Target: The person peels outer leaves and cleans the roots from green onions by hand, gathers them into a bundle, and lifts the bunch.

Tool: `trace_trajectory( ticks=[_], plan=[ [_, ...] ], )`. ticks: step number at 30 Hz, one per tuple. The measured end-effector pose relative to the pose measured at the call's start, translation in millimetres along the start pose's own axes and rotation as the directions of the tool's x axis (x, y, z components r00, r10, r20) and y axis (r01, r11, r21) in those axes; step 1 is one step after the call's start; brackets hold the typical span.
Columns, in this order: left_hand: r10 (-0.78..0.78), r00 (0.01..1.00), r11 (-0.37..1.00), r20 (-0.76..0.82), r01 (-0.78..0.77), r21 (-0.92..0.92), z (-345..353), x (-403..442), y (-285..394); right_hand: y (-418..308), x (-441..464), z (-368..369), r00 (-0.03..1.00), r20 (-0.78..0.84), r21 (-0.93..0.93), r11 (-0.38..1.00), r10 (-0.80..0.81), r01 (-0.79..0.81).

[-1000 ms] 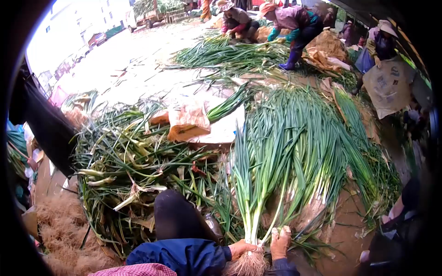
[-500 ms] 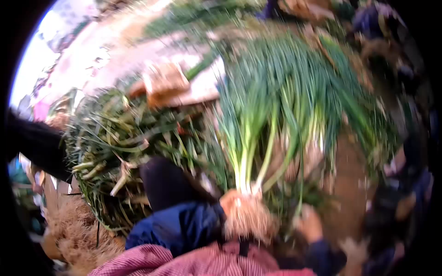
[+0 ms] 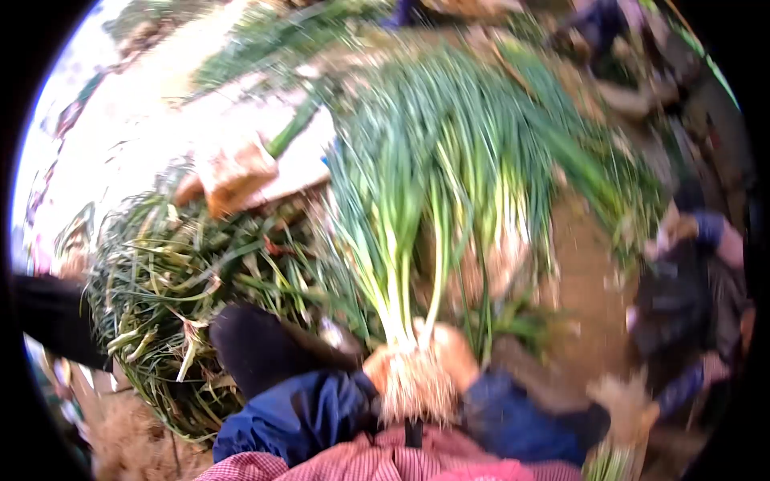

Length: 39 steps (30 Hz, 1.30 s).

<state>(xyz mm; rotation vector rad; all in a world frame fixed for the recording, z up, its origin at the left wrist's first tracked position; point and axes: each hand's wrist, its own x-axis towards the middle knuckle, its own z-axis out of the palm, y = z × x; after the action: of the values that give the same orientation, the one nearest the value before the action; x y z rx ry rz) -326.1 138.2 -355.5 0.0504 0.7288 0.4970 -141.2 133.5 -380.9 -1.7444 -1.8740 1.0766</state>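
Several long green onions (image 3: 397,301) with white stems stand out in front of me, their pale roots hanging toward my lap. My left hand (image 3: 375,365) is wrapped round the stem bases from the left, partly behind the roots. From the right, my right hand (image 3: 454,353) closes on the same bases; its fingertips are partly hidden. The bunch's green leaves overlap a larger spread of green onions (image 3: 481,160) lying on the ground just beyond.
At left lies a tangled heap of leaves (image 3: 176,280), beside my knee (image 3: 249,345). An orange-brown bag (image 3: 233,172) rests behind it. Loose brown roots (image 3: 136,437) lie at lower left. Another person (image 3: 690,297) is close on the right.
My right hand, off to the right half a second ago with a thin leaf or stem, has come in to the bunch. The view has tilted down and shifted since the first frame.
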Motion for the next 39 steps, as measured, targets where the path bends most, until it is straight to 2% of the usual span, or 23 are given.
trace_trajectory(
  ticks=[2,4,6,8,11,13,14,16,19,22,24,26,27,28,29,31,32,33,34,36,37,38,39],
  plan=[
    [-0.001,0.980,0.977,-0.197,0.042,0.207,6,4,-3,-5,-11,-13,0.994,-0.003,-0.226,0.968,-0.109,0.105],
    [-0.056,0.985,0.961,-0.163,0.097,0.258,-5,16,-10,-10,-16,-28,0.952,-0.055,-0.321,0.908,-0.301,0.269],
    [-0.086,0.996,0.978,0.006,0.084,0.190,3,20,-9,-7,-15,-37,0.950,-0.005,-0.347,0.892,-0.312,0.291],
    [-0.135,0.990,0.976,0.036,0.126,0.176,3,18,-9,4,-14,-31,0.944,0.001,-0.317,0.895,-0.331,0.314],
    [-0.006,1.000,0.976,0.026,0.000,0.216,-9,28,-18,0,-12,-31,0.865,-0.084,-0.435,0.799,-0.495,0.415],
    [0.068,0.978,0.993,0.195,-0.048,-0.103,-5,33,-24,1,-22,-31,0.858,-0.117,-0.517,0.769,-0.499,0.377],
    [0.123,0.939,0.984,0.321,-0.073,-0.164,38,-3,-5,4,-26,-30,0.850,-0.151,-0.597,0.732,-0.505,0.328],
    [0.157,0.895,0.946,0.418,-0.014,-0.324,72,-27,5,23,-33,-32,0.803,-0.151,-0.539,0.729,-0.577,0.423],
    [0.212,0.953,0.953,0.216,-0.152,-0.262,107,-40,19,15,-50,-49,0.967,0.179,-0.547,0.799,-0.182,0.252],
    [0.185,0.965,0.974,0.183,-0.155,-0.168,91,-35,15,2,-59,-70,0.910,0.397,-0.515,0.850,0.121,0.112],
    [0.181,0.964,0.978,0.193,-0.155,-0.141,92,-37,21,-4,-32,-79,0.955,0.260,-0.429,0.903,0.141,-0.016],
    [0.197,0.960,0.978,0.199,-0.178,-0.111,95,-37,21,3,11,-81,0.997,-0.038,-0.171,0.982,0.068,-0.074],
    [0.215,0.955,0.975,0.204,-0.199,-0.096,98,-36,25,32,54,-71,0.963,-0.237,-0.231,0.970,-0.129,0.073],
    [0.233,0.949,0.972,0.212,-0.220,-0.084,102,-35,29,46,82,-68,0.958,-0.259,-0.215,0.974,-0.123,0.067],
    [0.253,0.942,0.967,0.222,-0.241,-0.078,106,-33,36,55,105,-66,0.871,-0.470,-0.278,0.961,-0.145,0.010],
    [0.307,0.917,0.952,0.254,-0.297,-0.078,118,-33,52,58,116,-53,0.961,-0.255,-0.278,0.944,0.105,-0.177],
    [0.334,0.900,0.943,0.281,-0.324,-0.082,125,-34,67,56,97,-34,0.986,0.117,-0.453,0.890,0.119,-0.054],
    [0.374,0.867,0.927,0.330,-0.362,-0.100,131,-35,80,53,77,-16,0.873,0.474,-0.501,0.851,0.116,0.158],
    [0.418,0.815,0.907,0.402,-0.403,-0.126,138,-37,97,28,52,-30,0.595,0.802,-0.301,0.826,-0.050,0.476],
    [0.488,0.667,0.861,0.563,-0.475,-0.184,143,-39,131,8,32,-44,0.521,0.849,-0.079,0.953,-0.090,0.293],
    [0.501,0.599,0.846,0.625,-0.492,-0.207,141,-38,144,-10,40,-63,0.737,0.674,-0.236,0.930,-0.052,0.281],
    [0.504,0.573,0.841,0.646,-0.495,-0.217,134,-35,151,-10,67,-78,0.863,0.502,-0.362,0.893,-0.056,0.268],
    [0.504,0.605,0.844,0.616,-0.498,-0.201,123,-31,151,-4,94,-90,0.952,0.295,-0.307,0.952,0.080,0.015]
  ],
)
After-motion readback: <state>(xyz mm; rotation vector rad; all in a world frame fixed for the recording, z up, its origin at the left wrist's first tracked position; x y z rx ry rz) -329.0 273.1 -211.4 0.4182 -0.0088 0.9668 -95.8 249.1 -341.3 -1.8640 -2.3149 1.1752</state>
